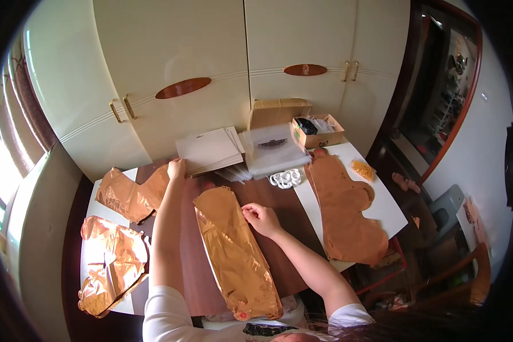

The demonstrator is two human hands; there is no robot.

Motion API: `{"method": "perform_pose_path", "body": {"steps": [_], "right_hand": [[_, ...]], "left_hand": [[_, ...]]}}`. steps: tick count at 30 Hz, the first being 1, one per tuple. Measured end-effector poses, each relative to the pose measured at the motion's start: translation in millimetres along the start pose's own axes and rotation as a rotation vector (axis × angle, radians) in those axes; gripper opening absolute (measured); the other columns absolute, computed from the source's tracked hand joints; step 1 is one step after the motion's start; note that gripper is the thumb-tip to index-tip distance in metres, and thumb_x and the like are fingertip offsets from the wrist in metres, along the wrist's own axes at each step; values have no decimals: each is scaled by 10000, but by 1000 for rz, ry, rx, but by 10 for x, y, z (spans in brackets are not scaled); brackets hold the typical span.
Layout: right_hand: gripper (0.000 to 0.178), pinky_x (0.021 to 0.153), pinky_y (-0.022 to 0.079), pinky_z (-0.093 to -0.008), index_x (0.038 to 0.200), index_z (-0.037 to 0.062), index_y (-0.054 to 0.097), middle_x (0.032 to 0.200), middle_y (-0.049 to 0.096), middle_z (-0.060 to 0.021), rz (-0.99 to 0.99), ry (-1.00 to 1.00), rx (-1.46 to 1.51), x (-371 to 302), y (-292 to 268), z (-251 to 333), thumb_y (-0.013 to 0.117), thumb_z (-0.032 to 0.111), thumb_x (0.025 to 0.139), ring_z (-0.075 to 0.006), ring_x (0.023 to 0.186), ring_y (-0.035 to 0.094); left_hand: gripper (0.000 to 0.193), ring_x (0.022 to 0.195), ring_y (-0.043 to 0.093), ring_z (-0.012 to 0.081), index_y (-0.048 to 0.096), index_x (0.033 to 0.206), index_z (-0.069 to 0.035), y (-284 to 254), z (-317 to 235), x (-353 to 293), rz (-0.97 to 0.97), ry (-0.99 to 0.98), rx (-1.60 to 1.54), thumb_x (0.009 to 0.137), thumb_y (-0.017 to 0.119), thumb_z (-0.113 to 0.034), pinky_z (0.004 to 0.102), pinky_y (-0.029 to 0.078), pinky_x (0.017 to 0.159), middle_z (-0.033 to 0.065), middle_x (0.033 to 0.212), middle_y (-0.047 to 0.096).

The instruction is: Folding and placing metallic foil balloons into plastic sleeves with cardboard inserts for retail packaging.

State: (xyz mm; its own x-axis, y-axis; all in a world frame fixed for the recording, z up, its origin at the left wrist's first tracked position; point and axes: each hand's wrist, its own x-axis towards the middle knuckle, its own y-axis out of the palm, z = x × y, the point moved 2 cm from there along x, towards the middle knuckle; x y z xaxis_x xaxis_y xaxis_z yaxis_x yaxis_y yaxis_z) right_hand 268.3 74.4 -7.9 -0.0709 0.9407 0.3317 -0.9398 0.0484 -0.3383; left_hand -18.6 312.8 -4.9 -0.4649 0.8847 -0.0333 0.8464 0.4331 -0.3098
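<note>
A flat, long copper-coloured foil balloon [233, 251] lies down the middle of the brown table, rounded at its far end and creased along its length. My right hand [261, 219] is beside its upper right edge, fingers curled and thumb drawn in; whatever the fingertips may hold is too small to make out. My left arm stretches past the balloon's left side. At the near left corner of a stack of white cards [208, 149], my left hand [176, 169] has its fingers closed on the card edge.
Crumpled foil balloons lie at the far left [134, 196] and near left [113, 259]. Another flat foil balloon [347, 211] is on the right, by a yellow packet [362, 170]. Clear plastic bags [273, 151], white rings [285, 178] and an open box [319, 131] stand toward the back.
</note>
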Motion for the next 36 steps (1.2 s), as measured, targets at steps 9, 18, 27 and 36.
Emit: {"method": "perform_pose_path", "body": {"steps": [9,18,27,36], "right_hand": [[263,619,507,-305,950,64,644,799,677,-83,-1,0,-6,0,-7,5,579,302,862,-194,716,667],[204,637,506,-262,962,30,646,812,682,-82,-7,52,-61,-29,-106,-15,606,195,848,-140,714,659],[217,637,507,-261,972,35,644,815,683,-80,12,43,-53,-16,-74,-12,610,208,846,-140,711,659],[229,632,506,-259,977,36,643,819,685,-80,13,35,-60,-17,-57,2,611,220,845,-135,710,657]], "left_hand": [[334,911,643,316,689,960,-64,-82,-126,-148,-80,93,411,801,557,-327,394,504,813,182,977,662],[208,463,541,160,638,767,-31,-42,-208,-348,-32,63,169,722,718,-218,302,419,394,65,635,603],[193,487,573,162,677,769,-14,-268,-287,-347,-31,22,134,727,697,-202,298,470,493,95,646,629],[162,379,438,127,585,655,-9,-358,-242,-327,215,-169,-377,786,636,-91,253,346,362,42,534,509]]}}
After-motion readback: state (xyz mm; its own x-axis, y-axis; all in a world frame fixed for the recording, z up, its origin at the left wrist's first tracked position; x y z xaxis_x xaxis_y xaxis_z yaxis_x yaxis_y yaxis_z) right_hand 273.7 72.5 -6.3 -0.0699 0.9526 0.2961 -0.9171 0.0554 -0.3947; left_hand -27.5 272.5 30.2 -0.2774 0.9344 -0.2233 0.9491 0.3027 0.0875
